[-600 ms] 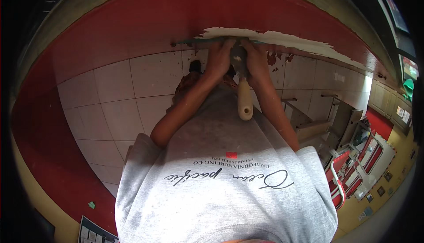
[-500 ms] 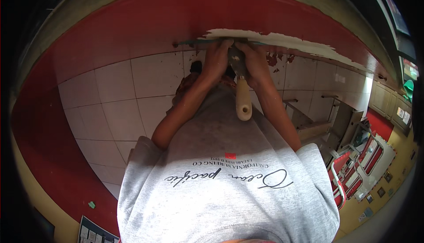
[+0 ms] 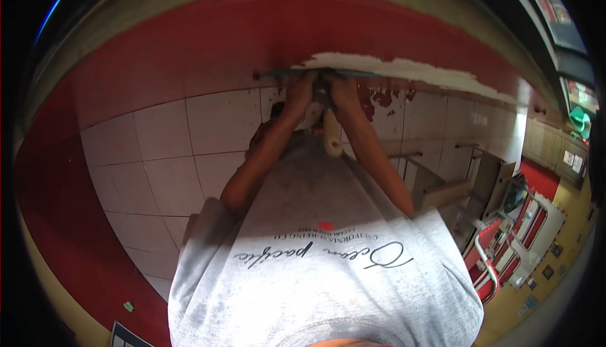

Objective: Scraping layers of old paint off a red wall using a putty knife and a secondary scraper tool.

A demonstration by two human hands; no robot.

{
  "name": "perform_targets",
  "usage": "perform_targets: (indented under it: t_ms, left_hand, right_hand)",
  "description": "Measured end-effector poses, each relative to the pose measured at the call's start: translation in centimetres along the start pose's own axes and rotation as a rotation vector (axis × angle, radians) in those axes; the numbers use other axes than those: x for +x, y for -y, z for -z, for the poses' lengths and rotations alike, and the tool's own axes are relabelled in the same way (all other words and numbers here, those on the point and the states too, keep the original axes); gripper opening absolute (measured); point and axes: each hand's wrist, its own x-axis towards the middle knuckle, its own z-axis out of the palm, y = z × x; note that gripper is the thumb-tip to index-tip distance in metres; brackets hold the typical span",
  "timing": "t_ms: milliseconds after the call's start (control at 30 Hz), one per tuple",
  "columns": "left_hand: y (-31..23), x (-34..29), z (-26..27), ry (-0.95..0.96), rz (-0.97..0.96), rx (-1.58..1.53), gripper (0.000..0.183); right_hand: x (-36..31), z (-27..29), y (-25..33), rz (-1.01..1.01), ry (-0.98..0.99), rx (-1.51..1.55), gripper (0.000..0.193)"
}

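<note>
The left hand [image 3: 299,96] and right hand [image 3: 344,94] grip the putty knife [image 3: 331,126] from both sides, at the red wall [image 3: 221,38]. Its handle [image 3: 333,140] points away from the wall; a white patch [image 3: 404,68] marks the wall.

A deep red wall [image 3: 189,50] across the top bears an off-white patch [image 3: 420,70] right of upper centre and a teal strip [image 3: 278,72], above a cream tool handle [image 3: 332,137] at centre, dark-gridded whitish floor tiles [image 3: 221,120] scattered with red flakes [image 3: 382,98], and a mottled grey shirt [image 3: 315,290] with black lettering [image 3: 284,253].
</note>
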Motion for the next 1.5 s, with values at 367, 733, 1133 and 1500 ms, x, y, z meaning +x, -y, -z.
perform_targets:
  t_ms: [367, 733, 1133, 1500]
  left_hand:
    - [-3.0, -4.3, -0.1, 0.107, -0.339, 0.331, 0.037]
    - [5.1, -0.2, 1.2, 0.144, -0.217, 0.230, 0.036]
    - [-1.3, -2.7, 1.5, 0.420, 0.017, 0.372, 0.042]
    - [-5.1, -6.1, 5.8, 0.527, 0.294, 0.432, 0.051]
  right_hand:
    - [-3.5, 1.3, 4.6, -0.095, 0.063, 0.155, 0.024]
    - [-0.7, 1.4, -5.0, 0.030, -0.070, 0.158, 0.030]
    - [-8.9, -1.6, -0.6, -0.006, -0.142, 0.468, 0.053]
    - [-7.7, -6.3, -0.2, 0.162, -0.535, 0.344, 0.049]
